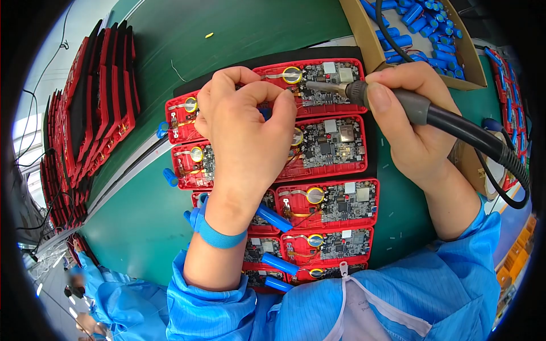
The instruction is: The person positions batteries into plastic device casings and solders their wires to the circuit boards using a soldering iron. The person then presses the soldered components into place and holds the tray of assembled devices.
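Over the upper part of a black tray of red cases, my left hand (244,119) has its fingers pinched together; what they hold is hidden. My right hand (412,108) grips a soldering iron (415,105) by its grey and black handle. Its metal tip points left over the circuit board (333,79) in the top red case (310,111). Below lie more red cases with boards and round yellow-rimmed coin cells (314,195). Blue cylindrical cells (274,218) rest among the lower cases. A blue band (219,230) circles my left wrist.
Stacked red and black cases (108,91) stand at the left. A cardboard box (475,74) of blue cells is at the upper right. The iron's black cable (515,170) loops at the right. A person in blue (122,301) is at the lower left.
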